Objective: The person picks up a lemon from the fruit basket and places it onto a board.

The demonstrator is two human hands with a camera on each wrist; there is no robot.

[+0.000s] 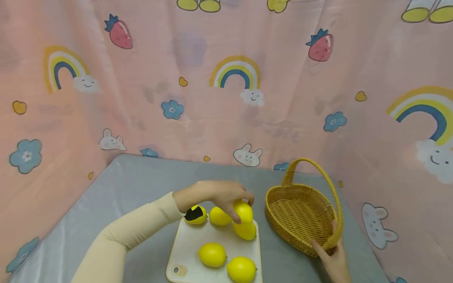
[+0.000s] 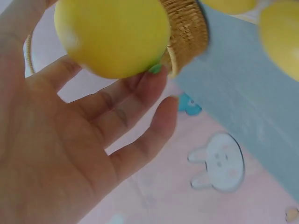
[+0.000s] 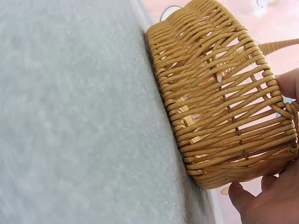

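My left hand (image 1: 226, 196) holds a yellow lemon (image 1: 243, 211) above the far right corner of a white cutting board (image 1: 191, 245). In the left wrist view the thumb and fingers are around this lemon (image 2: 112, 35), its green tip near a fingertip. Right below it another lemon (image 1: 246, 232) lies on the board. My right hand (image 1: 334, 257) grips the near right rim of a heart-shaped wicker basket (image 1: 297, 216), at the foot of its tall handle. From the right wrist view, the fingers touch the woven basket side (image 3: 224, 107); the inside shows nothing in it.
More lemons lie on the board: a far one (image 1: 218, 216), one partly covered by a black patch (image 1: 195, 215), and two nearer ones (image 1: 212, 254). A grey cloth (image 1: 148, 173) covers the table. Pink printed curtains (image 1: 141, 98) hang at the back and sides.
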